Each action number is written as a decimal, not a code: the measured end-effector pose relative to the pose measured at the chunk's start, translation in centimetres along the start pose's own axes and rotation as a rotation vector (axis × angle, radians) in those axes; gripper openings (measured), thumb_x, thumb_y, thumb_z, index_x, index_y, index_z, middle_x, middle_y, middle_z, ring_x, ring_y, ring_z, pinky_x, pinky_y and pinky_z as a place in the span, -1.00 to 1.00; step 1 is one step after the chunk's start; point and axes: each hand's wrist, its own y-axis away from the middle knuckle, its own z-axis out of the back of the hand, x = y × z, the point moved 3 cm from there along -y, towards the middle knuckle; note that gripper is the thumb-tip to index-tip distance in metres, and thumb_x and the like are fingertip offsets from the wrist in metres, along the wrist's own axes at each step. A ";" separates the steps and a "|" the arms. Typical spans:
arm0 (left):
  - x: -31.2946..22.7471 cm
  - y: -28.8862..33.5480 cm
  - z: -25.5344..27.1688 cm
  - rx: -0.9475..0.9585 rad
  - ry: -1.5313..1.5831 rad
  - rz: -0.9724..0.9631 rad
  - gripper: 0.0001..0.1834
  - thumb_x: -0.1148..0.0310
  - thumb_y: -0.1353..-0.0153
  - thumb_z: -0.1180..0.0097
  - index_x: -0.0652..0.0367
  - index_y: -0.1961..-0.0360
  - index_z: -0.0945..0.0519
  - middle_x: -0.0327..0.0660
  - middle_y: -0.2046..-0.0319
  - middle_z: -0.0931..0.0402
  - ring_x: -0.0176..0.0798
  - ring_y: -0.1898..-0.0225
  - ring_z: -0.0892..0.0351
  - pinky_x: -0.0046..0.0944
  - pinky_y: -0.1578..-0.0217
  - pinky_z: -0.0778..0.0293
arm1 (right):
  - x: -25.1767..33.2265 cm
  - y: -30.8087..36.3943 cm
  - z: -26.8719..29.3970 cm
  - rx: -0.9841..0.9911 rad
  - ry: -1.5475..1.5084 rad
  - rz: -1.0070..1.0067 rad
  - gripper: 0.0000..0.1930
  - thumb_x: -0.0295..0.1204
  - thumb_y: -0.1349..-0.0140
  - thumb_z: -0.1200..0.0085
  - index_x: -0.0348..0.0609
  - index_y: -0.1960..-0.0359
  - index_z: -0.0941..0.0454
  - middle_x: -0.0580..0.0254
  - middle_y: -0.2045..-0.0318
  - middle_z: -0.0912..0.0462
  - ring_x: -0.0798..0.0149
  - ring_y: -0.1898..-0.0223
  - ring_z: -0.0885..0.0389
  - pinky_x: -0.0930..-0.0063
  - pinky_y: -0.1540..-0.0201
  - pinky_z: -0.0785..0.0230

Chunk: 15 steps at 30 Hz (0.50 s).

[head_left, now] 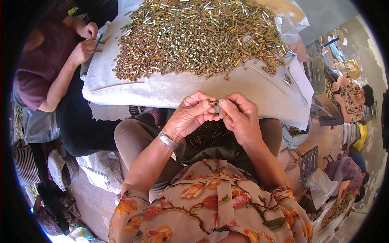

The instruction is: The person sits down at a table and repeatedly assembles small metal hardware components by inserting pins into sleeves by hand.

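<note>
My left hand (184,119) and my right hand (245,121) meet just off the near edge of a table covered in white cloth (162,89). Pinched between their fingertips is a small brass-coloured metal piece (214,103); fingers hide much of it, so its exact kind does not show. Beyond my hands, a wide heap of small metal nuts (162,52) lies on the cloth. Longer metal tubes or sleeves (251,24) spread over the heap's far and right parts. Below my hands, between my knees, a dark container (202,152) holds thin metal pieces.
Two thin sticks lie on the cloth, one stick (117,86) at left and another stick (269,80) at right. A person (52,69) works close on my left. Another person (352,99) sits farther right. A white sack (101,172) stands on the floor at left.
</note>
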 end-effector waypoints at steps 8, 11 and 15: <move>-0.2 0.1 -0.6 -0.040 0.019 0.073 -0.80 0.35 -0.26 -0.12 0.20 0.14 -0.53 -0.23 0.38 -0.59 -0.34 0.34 -0.63 -0.21 0.14 -0.60 | 0.2 0.2 0.1 0.014 -0.015 -0.061 -0.86 -0.40 -0.31 -0.06 -0.24 0.26 -0.49 0.36 0.58 -0.48 0.68 0.72 -0.17 0.76 0.72 0.05; -0.1 -0.1 -0.3 -0.103 -0.056 0.074 -0.81 0.38 -0.25 -0.14 0.23 0.17 -0.54 -0.18 0.35 -0.61 -0.29 0.33 -0.65 -0.25 0.19 -0.62 | 0.4 0.1 0.5 -0.007 0.191 0.095 -0.87 -0.44 -0.31 -0.06 -0.26 0.31 -0.48 0.33 0.57 -0.54 0.64 0.62 -0.38 0.75 0.60 -0.19; -0.5 -0.5 -0.4 -0.239 -0.468 0.059 -0.85 0.42 -0.24 -0.15 0.28 0.24 -0.57 -0.11 0.33 -0.63 -0.24 0.34 -0.68 -0.29 0.24 -0.64 | 0.5 -0.2 2.2 0.001 0.565 0.322 -0.90 -0.47 -0.30 -0.06 -0.26 0.31 -0.48 0.34 0.55 -0.55 0.61 0.52 -0.45 0.72 0.49 -0.28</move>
